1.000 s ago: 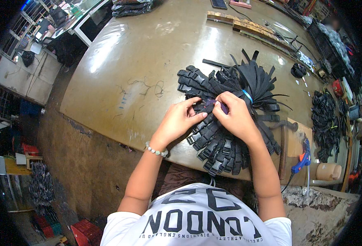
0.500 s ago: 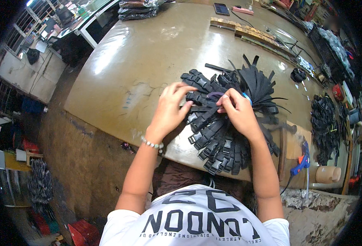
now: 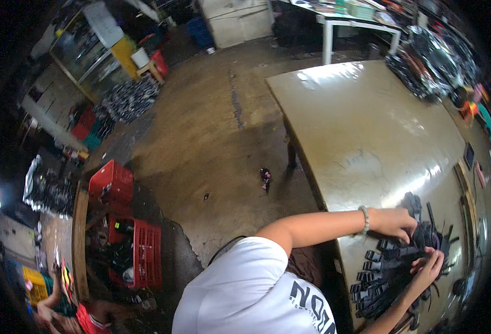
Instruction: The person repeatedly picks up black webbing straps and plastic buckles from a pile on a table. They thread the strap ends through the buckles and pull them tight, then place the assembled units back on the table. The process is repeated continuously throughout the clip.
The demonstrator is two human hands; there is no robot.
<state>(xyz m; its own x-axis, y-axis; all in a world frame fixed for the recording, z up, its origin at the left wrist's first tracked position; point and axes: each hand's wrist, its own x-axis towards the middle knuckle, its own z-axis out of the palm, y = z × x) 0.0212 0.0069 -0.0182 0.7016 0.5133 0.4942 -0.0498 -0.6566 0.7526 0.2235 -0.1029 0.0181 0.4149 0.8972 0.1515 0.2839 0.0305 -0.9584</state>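
Black buckled straps [image 3: 387, 261] lie bunched on the counter [image 3: 379, 133], lower right of the frame. The person's left hand [image 3: 394, 224] bends over their upper part, the right hand [image 3: 429, 268] curls beside; whether either grip pinches a strap cannot be told.

Workshop interior. Evidence: broad work table [image 3: 362, 133], near right, bearing bundle of black buckled straps [image 3: 376, 263]; plastic-wrapped stack [image 3: 432, 64] at table's far right corner; white-legged table [image 3: 327, 42] beyond; red plastic crates [image 3: 147, 253], near left; heap of dark-and-white pieces [image 3: 128, 100], far left; worn, patchy floor [image 3: 212, 145].
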